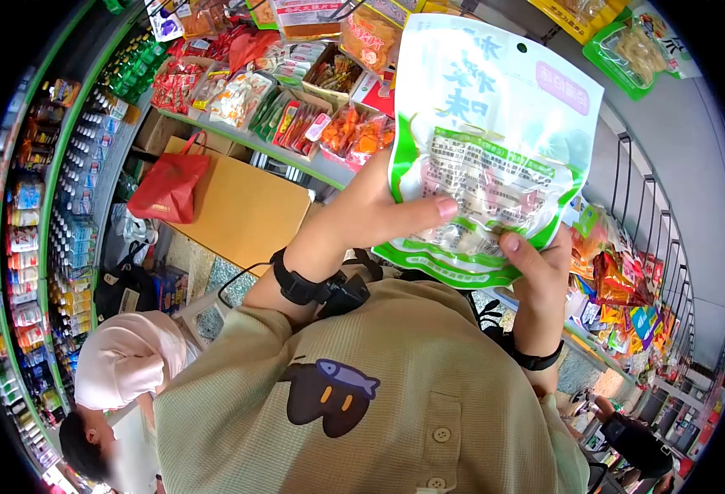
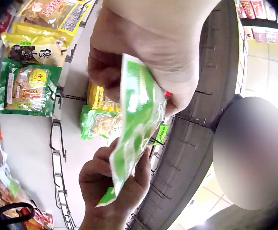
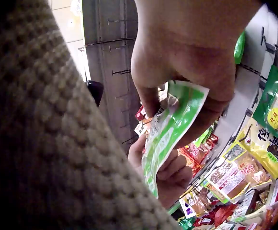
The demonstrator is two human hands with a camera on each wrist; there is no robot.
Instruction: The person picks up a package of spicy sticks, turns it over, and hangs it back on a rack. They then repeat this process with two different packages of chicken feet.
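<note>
A white and green plastic snack bag [image 1: 494, 148] is held up in front of the chest, its printed text panel facing the head camera. My left hand [image 1: 379, 214] grips the bag's lower left side, the thumb lying across the panel and the fingers behind it. At the lower right corner my right hand [image 1: 544, 263] pinches the bag, thumb on the near face. Seen edge-on in the left wrist view, the bag [image 2: 134, 124] is thin and slightly bent between both hands. In the right wrist view its green border [image 3: 177, 124] runs from one hand to the other.
Packed snacks fill a shelf [image 1: 297, 99] ahead, above a tan board [image 1: 239, 206] with a red bag [image 1: 173, 185]. Wire hooks [image 1: 651, 206] and hanging packets [image 1: 626, 58] line the right. A person in pink [image 1: 136, 358] is at lower left, another in dark clothes [image 1: 638, 445] lower right.
</note>
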